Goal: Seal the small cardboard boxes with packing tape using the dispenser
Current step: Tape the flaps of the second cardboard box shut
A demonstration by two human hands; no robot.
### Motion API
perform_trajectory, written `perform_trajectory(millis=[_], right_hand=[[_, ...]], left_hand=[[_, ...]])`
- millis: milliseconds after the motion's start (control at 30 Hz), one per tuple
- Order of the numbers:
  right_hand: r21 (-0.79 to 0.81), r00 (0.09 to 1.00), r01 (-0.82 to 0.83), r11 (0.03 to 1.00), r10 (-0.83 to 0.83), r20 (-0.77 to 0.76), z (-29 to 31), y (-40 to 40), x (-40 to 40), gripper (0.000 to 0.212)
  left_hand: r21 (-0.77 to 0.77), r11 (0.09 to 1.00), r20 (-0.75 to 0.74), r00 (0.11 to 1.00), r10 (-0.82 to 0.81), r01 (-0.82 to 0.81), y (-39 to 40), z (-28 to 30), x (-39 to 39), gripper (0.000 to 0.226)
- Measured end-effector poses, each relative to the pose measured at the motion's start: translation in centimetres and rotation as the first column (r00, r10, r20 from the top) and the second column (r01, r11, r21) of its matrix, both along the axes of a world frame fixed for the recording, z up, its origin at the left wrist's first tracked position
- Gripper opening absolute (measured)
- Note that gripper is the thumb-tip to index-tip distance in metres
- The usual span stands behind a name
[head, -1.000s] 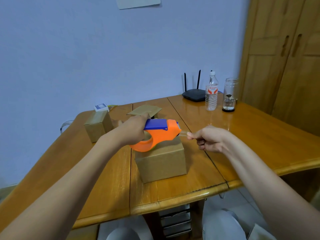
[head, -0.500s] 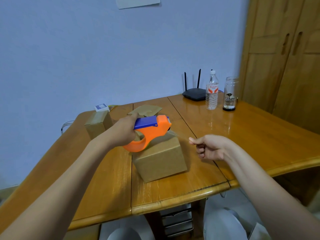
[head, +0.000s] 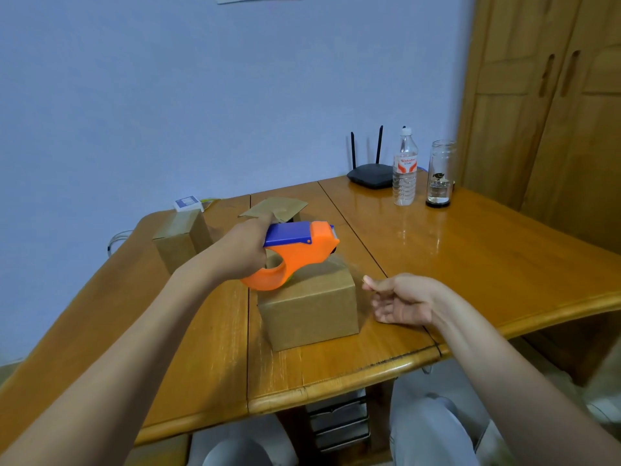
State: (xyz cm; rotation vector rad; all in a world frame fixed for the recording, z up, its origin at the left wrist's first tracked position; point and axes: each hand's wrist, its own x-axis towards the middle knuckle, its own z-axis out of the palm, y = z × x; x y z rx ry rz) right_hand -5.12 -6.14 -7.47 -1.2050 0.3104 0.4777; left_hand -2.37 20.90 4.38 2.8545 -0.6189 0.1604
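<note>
Head view: left hand (head: 247,252) is gripping the orange-and-blue plastic tape dispenser (head: 295,255) over the small brown cardboard box (head: 311,306) sitting on the wooden table (head: 487,250); right hand (head: 401,301) is pinching a clear tape end (head: 349,269) beside the box.

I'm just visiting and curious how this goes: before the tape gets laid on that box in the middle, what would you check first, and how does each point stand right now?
1. Dispenser firmly held: ok, the left hand grips its handle.
2. Tape end under control: ok, the right hand pinches it at the fingertips; the clear strip itself is barely visible.
3. Dispenser over the box: ok, it sits above the left part of the top.
4. Box flaps closed: ok, the top looks flat.
5. Tape lined up with the seam: cannot tell, the seam is hidden and the tape is faint.
6. Box steady on the table: cannot tell, neither hand holds it.
</note>
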Motion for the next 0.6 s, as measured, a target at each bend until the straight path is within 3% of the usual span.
perform_trajectory(millis=[100,167,600], right_hand=[[0.206,0.997,0.08,0.975,-0.081,-0.002,0.47,-0.03,-0.34,0.031],[0.245,0.992,0.111,0.963,-0.121,0.025,0.51,0.11,-0.52,0.034],[0.033,0.986,0.129,0.991,-0.132,0.1,-0.01,0.42,-0.63,0.031]], left_hand=[[-0.004,1.0,-0.001,1.0,0.004,-0.004,-0.03,-0.05,0.15,0.046],[-0.007,1.0,0.0,1.0,0.008,-0.008,-0.03,-0.03,0.12,0.046],[-0.003,1.0,-0.008,1.0,0.001,-0.001,-0.3,0.02,-0.04,0.047]])
